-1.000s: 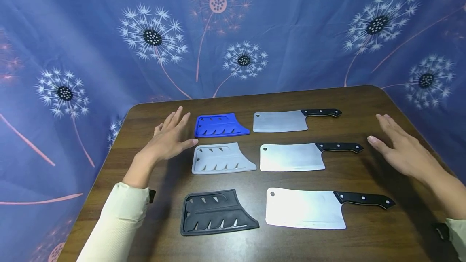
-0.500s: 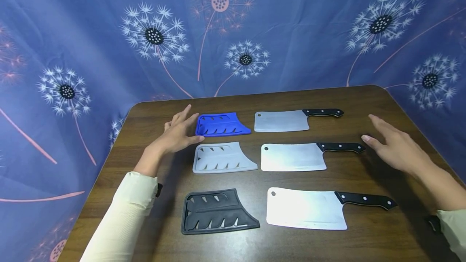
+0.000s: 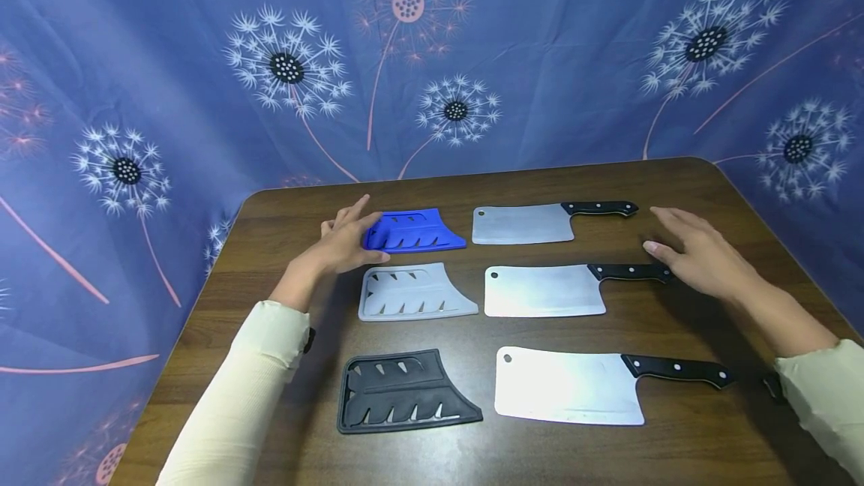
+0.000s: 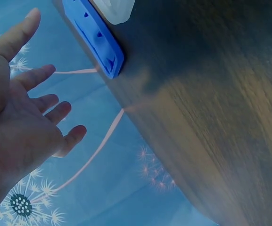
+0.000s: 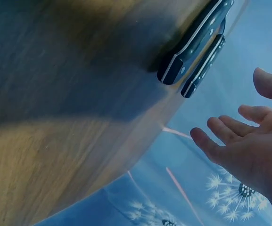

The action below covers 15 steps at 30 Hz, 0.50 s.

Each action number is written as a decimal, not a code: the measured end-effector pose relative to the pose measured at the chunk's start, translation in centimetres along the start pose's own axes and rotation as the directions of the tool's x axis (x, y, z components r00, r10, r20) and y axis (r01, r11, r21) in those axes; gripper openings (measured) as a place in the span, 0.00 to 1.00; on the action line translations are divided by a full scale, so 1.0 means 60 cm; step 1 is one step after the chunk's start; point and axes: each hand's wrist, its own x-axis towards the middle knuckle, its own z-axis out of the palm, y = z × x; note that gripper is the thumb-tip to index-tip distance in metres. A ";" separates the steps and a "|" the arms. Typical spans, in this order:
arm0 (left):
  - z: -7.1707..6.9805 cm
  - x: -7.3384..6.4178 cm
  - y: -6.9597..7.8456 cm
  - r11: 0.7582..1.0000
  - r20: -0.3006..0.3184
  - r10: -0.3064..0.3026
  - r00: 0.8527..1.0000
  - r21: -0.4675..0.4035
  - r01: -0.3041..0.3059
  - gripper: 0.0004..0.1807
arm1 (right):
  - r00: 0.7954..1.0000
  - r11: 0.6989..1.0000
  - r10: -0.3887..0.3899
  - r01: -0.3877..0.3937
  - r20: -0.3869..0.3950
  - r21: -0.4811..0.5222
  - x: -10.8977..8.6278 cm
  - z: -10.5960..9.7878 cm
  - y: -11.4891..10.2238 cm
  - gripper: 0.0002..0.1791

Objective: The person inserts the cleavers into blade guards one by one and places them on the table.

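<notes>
My left hand (image 3: 340, 246) hovers at the left end of a blue blade guard (image 3: 421, 232), its thumb and fingers spread and partly covering that end. In the left wrist view, a gap shows between the hand (image 4: 22, 103) and the blue guard (image 4: 98, 37). Over on the right, my right hand (image 3: 712, 257) is held above the table with relaxed fingers, near the black handles of the far cleaver (image 3: 520, 225) and the middle cleaver (image 3: 540, 292). It holds nothing, and its thumb is close to the middle handle's tip. Both cleavers lie flat, blades pointing left.
A white blade guard (image 3: 412, 295) and a black blade guard (image 3: 405, 392) lie nearer on the left. The near cleaver (image 3: 567, 387) lies beside the black guard. All rest on a brown wooden table (image 3: 540, 460), with a blue dandelion-print cloth (image 3: 540, 81) behind it.
My left hand has moved right, from beside the blue guard to over its left end. My right hand has moved left toward the cleaver handles. Guards and cleavers have stayed put.
</notes>
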 end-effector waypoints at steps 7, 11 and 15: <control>0.003 0.015 0.002 1.000 -0.035 0.008 0.999 0.022 -0.007 0.43 | 1.000 1.000 -0.011 0.012 0.020 -0.026 0.025 0.007 -0.012 0.40; 0.002 0.021 0.004 1.000 -0.046 0.013 0.999 0.026 -0.011 0.41 | 0.999 0.999 -0.032 0.033 0.021 -0.038 0.036 0.005 -0.019 0.41; 0.003 0.027 0.003 0.999 -0.059 0.020 0.998 0.033 -0.018 0.42 | 0.999 0.998 -0.048 0.049 0.009 -0.048 0.045 0.005 -0.026 0.40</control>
